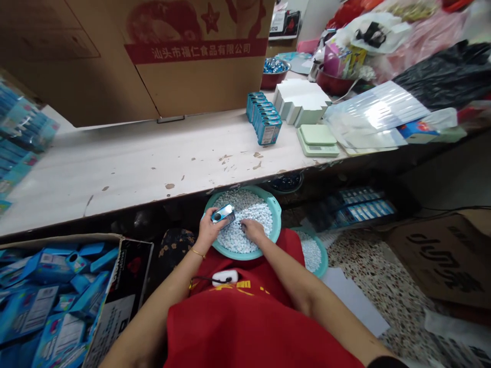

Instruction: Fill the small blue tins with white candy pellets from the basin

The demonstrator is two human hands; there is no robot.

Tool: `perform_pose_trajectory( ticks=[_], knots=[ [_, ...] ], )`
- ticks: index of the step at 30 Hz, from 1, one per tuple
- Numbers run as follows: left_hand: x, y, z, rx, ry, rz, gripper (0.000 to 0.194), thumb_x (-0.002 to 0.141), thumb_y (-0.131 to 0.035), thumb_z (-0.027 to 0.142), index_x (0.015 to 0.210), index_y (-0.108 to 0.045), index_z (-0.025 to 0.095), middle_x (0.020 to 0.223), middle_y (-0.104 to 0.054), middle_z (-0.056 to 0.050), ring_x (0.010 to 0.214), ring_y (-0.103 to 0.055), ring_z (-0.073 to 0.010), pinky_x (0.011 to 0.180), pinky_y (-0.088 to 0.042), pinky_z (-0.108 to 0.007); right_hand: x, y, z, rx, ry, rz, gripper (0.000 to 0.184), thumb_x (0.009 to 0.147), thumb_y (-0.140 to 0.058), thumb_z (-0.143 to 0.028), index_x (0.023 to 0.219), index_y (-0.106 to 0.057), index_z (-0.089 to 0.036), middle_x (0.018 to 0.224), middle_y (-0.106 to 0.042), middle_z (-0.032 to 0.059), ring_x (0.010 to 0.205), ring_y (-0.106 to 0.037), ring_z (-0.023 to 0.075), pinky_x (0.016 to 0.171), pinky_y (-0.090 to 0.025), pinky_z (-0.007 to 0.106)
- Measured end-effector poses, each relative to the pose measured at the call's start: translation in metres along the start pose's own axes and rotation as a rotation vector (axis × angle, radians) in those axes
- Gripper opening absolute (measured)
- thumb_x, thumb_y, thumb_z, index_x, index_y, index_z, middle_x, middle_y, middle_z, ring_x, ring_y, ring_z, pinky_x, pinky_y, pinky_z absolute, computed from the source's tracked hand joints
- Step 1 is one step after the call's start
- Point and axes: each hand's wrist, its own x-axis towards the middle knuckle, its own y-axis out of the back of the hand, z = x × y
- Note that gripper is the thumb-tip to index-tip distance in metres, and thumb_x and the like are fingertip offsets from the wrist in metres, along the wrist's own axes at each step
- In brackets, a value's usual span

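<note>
A turquoise basin [275,207] full of small white pellets [245,245] rests on my lap. My left hand [209,228] is closed round a small blue box [223,215], tilted over the basin's left part; a dark round opening shows on its upper face. My right hand [253,231] reaches down into the pellets, fingers drawn together at their surface. What those fingertips hold, if anything, is hidden. On the table edge ahead, several similar blue boxes [264,120] stand in a tight row.
A large cardboard carton [172,87] fills the table's back left. To the right are a pale green scale [317,140] and white stacked cards [301,99]. An open carton of blue boxes [49,286] stands at lower left; a second pellet basin [324,255] sits at my right.
</note>
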Motion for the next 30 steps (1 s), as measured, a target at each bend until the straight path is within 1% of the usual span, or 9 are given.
perform_pose_trajectory(
  ticks=[2, 5, 8, 12, 16, 20, 23, 26, 30],
  knots=[
    [0.001, 0.006, 0.002, -0.04, 0.017, 0.042, 0.037, 0.06, -0.067, 0.03, 0.093, -0.055, 0.018, 0.08, -0.057, 0.002, 0.072, -0.052, -0.0135, 0.068, -0.042, -0.024, 0.006, -0.005, 0.004, 0.098, 0.013, 0.008, 0.032, 0.083, -0.049, -0.026, 0.114, -0.057, -0.026, 0.112, -0.063, 0.0024, 0.102, -0.057, 0.0187, 0.082, -0.044, 0.028],
    [0.002, 0.018, 0.006, -0.002, 0.007, 0.13, 0.037, 0.061, -0.066, 0.032, 0.093, -0.056, 0.018, 0.08, -0.057, 0.001, 0.072, -0.052, -0.0139, 0.068, -0.042, -0.025, 0.005, 0.004, 0.021, 0.217, 0.08, 0.009, 0.033, 0.08, -0.053, -0.024, 0.113, -0.058, -0.025, 0.109, -0.065, 0.0008, 0.098, -0.059, 0.0175, 0.082, -0.045, 0.028],
    [0.002, 0.025, 0.004, 0.054, -0.014, 0.166, 0.036, 0.064, -0.066, 0.033, 0.095, -0.056, 0.018, 0.079, -0.057, 0.001, 0.071, -0.052, -0.0139, 0.067, -0.042, -0.025, -0.007, 0.027, 0.038, 0.318, 0.165, 0.03, 0.033, 0.078, -0.055, -0.02, 0.11, -0.061, -0.022, 0.109, -0.065, 0.0039, 0.1, -0.058, 0.0197, 0.086, -0.044, 0.032],
    [0.0, 0.018, -0.004, 0.137, -0.038, 0.088, 0.034, 0.066, -0.064, 0.031, 0.097, -0.056, 0.019, 0.079, -0.058, 0.001, 0.07, -0.053, -0.0138, 0.067, -0.042, -0.024, -0.028, 0.072, 0.043, 0.391, 0.26, 0.06, 0.032, 0.076, -0.057, -0.019, 0.107, -0.062, -0.019, 0.107, -0.066, 0.0062, 0.1, -0.058, 0.0211, 0.088, -0.043, 0.034],
    [-0.005, 0.001, -0.002, 0.295, -0.071, -0.025, 0.032, 0.069, -0.062, 0.027, 0.099, -0.056, 0.02, 0.079, -0.061, 0.0, 0.07, -0.055, -0.0154, 0.066, -0.042, -0.025, -0.048, 0.119, 0.019, 0.237, 0.307, 0.045, 0.031, 0.078, -0.056, -0.024, 0.108, -0.063, -0.019, 0.109, -0.065, 0.006, 0.102, -0.058, 0.0202, 0.086, -0.044, 0.029],
    [-0.009, -0.012, 0.004, 0.426, -0.142, -0.101, 0.032, 0.07, -0.061, 0.022, 0.101, -0.057, 0.02, 0.089, -0.064, -0.004, 0.081, -0.058, -0.019, 0.073, -0.043, -0.028, -0.063, 0.151, -0.021, -0.144, 0.241, 0.013, 0.032, 0.081, -0.052, -0.029, 0.111, -0.062, -0.026, 0.104, -0.067, 0.0052, 0.099, -0.06, 0.0224, 0.082, -0.044, 0.031],
    [-0.011, -0.017, 0.005, 0.489, -0.166, -0.117, 0.032, 0.071, -0.061, 0.021, 0.102, -0.057, 0.02, 0.091, -0.064, -0.005, 0.086, -0.058, -0.0207, 0.075, -0.042, -0.029, -0.068, 0.16, -0.049, -0.367, 0.211, -0.026, 0.03, 0.084, -0.044, -0.028, 0.106, -0.064, -0.022, 0.1, -0.067, 0.0109, 0.095, -0.061, 0.0249, 0.079, -0.045, 0.034],
    [-0.011, -0.019, 0.004, 0.493, -0.163, -0.13, 0.031, 0.07, -0.061, 0.022, 0.101, -0.057, 0.021, 0.091, -0.064, -0.005, 0.085, -0.058, -0.0213, 0.074, -0.042, -0.03, -0.068, 0.162, -0.071, -0.442, 0.224, -0.038, 0.032, 0.085, -0.042, -0.027, 0.105, -0.064, -0.014, 0.099, -0.066, 0.0171, 0.095, -0.061, 0.0263, 0.081, -0.044, 0.036],
    [-0.011, -0.016, 0.001, 0.454, -0.134, -0.101, 0.031, 0.07, -0.061, 0.021, 0.101, -0.057, 0.02, 0.088, -0.064, -0.006, 0.081, -0.058, -0.0212, 0.072, -0.043, -0.031, -0.07, 0.166, -0.077, -0.447, 0.254, -0.002, 0.031, 0.086, -0.041, -0.026, 0.104, -0.063, -0.014, 0.098, -0.066, 0.0164, 0.095, -0.061, 0.0249, 0.081, -0.043, 0.034]
  ],
)
